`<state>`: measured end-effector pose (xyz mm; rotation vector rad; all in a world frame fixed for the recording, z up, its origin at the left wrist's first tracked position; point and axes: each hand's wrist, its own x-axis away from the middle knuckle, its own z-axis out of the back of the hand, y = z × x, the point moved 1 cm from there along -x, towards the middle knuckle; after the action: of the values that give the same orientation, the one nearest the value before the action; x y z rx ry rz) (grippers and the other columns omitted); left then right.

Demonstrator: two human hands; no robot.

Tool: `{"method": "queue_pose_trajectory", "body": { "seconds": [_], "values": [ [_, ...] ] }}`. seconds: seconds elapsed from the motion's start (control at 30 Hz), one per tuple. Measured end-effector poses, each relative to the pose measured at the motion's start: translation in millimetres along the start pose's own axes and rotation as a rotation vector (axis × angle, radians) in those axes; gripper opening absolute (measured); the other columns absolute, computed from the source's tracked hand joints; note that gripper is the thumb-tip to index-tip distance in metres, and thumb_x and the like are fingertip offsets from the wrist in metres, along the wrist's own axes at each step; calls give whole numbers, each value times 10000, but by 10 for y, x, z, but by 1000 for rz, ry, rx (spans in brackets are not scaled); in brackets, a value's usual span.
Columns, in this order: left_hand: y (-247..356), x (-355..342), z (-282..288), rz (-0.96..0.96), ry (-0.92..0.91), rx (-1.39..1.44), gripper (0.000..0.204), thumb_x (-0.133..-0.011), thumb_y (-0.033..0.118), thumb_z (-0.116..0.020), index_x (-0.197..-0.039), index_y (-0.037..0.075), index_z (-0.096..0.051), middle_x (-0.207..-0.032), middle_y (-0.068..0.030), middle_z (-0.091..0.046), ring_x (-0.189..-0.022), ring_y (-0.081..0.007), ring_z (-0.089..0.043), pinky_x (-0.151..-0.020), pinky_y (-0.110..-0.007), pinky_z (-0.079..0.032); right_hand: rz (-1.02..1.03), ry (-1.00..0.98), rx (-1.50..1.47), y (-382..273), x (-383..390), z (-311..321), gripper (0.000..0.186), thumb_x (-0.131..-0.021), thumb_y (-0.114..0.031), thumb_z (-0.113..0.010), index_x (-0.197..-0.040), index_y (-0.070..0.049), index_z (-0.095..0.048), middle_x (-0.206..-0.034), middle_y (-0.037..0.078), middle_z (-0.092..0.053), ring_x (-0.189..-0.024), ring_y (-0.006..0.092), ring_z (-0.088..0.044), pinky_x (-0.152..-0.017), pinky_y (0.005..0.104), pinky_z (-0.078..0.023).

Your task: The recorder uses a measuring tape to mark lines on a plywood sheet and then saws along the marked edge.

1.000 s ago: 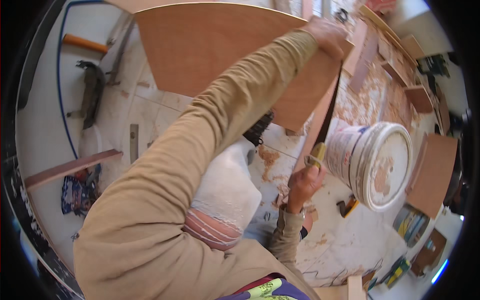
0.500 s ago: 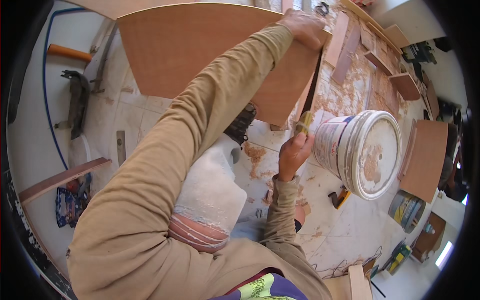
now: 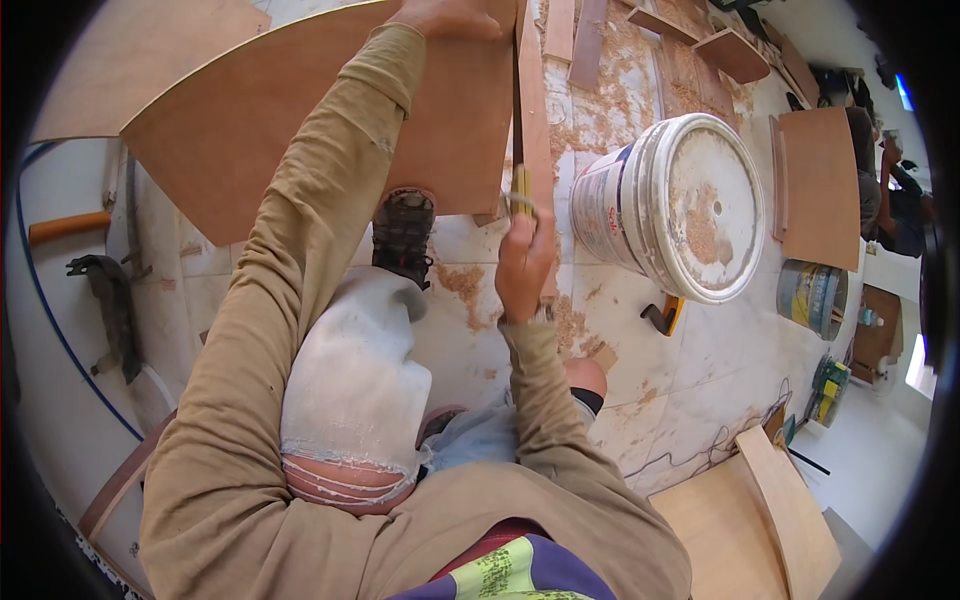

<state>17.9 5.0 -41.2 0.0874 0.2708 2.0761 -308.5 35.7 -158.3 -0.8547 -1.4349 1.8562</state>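
A large curved-edged plywood panel (image 3: pixel 310 110) stands tilted in front of me. My left hand (image 3: pixel 450 17), cut off by the upper picture edge, grips the panel near its top right; some of its fingers are out of sight. Low beside the panel's right edge, my right hand (image 3: pixel 525 265) is closed round a yellow-and-grey tool (image 3: pixel 521 190) whose exact kind I cannot make out. A dark narrow strip (image 3: pixel 517 110) runs up from it along the panel edge, with a long wooden strip (image 3: pixel 537 130) just to the right.
A lidded white bucket (image 3: pixel 690 215) lies on its side at my right, near a yellow-and-black tool (image 3: pixel 667 315) on the floor. Sawdust and several wood offcuts (image 3: pixel 590 45) lie ahead. An orange tube (image 3: pixel 68 228) is at the left. Another person (image 3: pixel 890 190) is at the far right.
My view has shifted, so the panel, bucket and both hands appear farther left. Both hands keep their holds on the panel and the yellow-and-grey tool.
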Motion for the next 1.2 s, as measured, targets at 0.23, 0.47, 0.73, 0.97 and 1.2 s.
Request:
{"method": "queue_pose_trajectory", "body": {
  "seconds": [0.23,0.47,0.73,0.97,1.2],
  "values": [
    [82,66,-14,-41,94,12,566,-714,277,-705,-1230,61,-624,-1117,-201,-707,-1106,-358,-662,-932,-474,-514,163,37,0,-254,-1028,-421,266,-1019,-248,-536,-1051,-2,-633,-700,146,-635,-633,153,-602,-569,369,-461],
    [133,65,113,28,14,12,479,-715,248,-688,-1153,63,-634,-1090,-212,-710,-1097,-361,-666,-936,-484,-512,82,10,-45,-186,-612,-257,273,-1017,-218,-521,-1178,-17,-611,-740,86,-642,-596,77,-497,-521,306,-400],
    [262,148,106,63,57,-33,443,-728,236,-670,-1137,68,-637,-1051,-213,-715,-1088,-370,-668,-958,-493,-489,280,103,-33,-461,-1135,-504,315,-1011,-294,-545,-1096,-4,-633,-670,132,-623,-551,163,-553,-518,367,-442],
    [173,110,154,30,27,18,530,-715,224,-661,-1227,93,-623,-1086,-214,-711,-1085,-380,-665,-969,-495,-482,55,-5,-69,-240,-610,-259,299,-1015,-233,-516,-1108,36,-607,-793,56,-548,-700,102,-483,-621,285,-416],
    [263,219,120,-7,117,-92,568,-714,224,-668,-1259,74,-607,-1147,-221,-699,-1143,-373,-646,-987,-496,-481,36,23,-22,-367,-599,-235,302,-1027,-248,-472,-1075,12,-619,-730,29,-540,-617,95,-446,-560,288,-390]
  ]
}}
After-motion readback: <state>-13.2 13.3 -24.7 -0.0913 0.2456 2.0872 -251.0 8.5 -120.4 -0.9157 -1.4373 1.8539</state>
